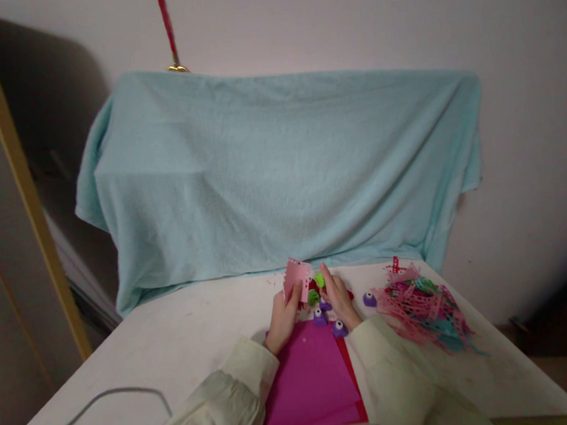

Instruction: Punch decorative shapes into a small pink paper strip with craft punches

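My left hand (285, 315) pinches a small pink sheet of paper (294, 279) upright, thumb across its front. Small holes and notches run along the paper's edges. My right hand (338, 297) is closed around a small green craft punch (320, 280), with the thumb raised; the fingers partly hide it. Another green punch (313, 297) lies between the hands. Below them are purple punches with round white buttons, one (319, 316) near the middle and another (339, 328) by my right wrist. Magenta paper sheets (310, 375) lie under my forearms, with red sheets showing at their right edge.
To the right is a heap of punched paper strips (425, 306) in pink, red, green and blue, with a purple punch (369, 299) beside it. A grey cable (115, 391) curves over the white table (190, 340) at front left. A light blue towel (280, 173) hangs behind.
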Motion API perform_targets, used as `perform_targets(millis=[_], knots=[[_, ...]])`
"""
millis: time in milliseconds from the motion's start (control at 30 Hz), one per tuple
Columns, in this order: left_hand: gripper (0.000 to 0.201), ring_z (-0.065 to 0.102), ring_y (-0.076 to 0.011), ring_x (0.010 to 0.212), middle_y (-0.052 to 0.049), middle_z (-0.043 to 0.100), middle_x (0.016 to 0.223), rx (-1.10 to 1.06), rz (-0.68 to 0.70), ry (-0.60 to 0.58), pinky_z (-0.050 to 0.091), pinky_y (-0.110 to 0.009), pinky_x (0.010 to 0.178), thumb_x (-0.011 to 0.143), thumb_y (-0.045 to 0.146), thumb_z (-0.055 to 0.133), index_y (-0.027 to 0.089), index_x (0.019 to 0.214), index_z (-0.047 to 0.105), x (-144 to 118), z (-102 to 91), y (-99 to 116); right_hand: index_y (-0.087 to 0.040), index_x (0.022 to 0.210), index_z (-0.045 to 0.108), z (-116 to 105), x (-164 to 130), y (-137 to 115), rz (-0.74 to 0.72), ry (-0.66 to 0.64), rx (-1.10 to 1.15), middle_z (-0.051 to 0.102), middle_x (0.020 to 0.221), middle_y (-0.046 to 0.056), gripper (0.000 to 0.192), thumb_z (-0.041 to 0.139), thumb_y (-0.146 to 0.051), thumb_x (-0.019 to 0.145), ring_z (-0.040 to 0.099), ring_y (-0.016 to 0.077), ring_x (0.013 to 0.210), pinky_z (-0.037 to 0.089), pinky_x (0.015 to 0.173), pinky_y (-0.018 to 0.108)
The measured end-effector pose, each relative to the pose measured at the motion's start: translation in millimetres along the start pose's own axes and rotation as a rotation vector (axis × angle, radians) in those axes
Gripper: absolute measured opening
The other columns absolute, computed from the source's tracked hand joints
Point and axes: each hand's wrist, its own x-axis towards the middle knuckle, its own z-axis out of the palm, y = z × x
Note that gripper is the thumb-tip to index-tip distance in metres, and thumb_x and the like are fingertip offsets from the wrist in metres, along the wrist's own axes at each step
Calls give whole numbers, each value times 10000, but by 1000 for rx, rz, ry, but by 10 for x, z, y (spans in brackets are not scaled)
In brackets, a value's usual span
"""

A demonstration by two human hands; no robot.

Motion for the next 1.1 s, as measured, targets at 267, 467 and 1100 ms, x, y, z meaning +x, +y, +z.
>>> perform_targets(millis=[267, 467, 1100], knots=[[531, 504, -132, 489, -13, 556, 509, -28, -13, -4, 358, -222, 487, 816, 577, 416, 117, 620, 594, -9, 4, -5, -217, 477, 360, 1, -29, -63, 28, 8, 47, 372, 376, -28, 565, 336, -706, 758, 380, 116, 387, 272, 391, 240], [498, 500, -129, 479, 0, 546, 508, -28, 1, -5, 348, -220, 478, 837, 548, 408, 128, 631, 580, -3, -4, -62, -221, 484, 360, 6, -39, -87, 39, -2, 56, 371, 386, -28, 563, 342, -720, 742, 396, 125, 402, 276, 389, 245], [444, 499, -127, 514, -4, 551, 533, 45, 40, 8, 349, -216, 523, 866, 441, 395, 136, 588, 559, 22, -21, -113, -215, 516, 347, 28, 14, 75, 39, 24, 23, 370, 432, -31, 551, 315, -709, 759, 404, 126, 436, 308, 427, 234]])
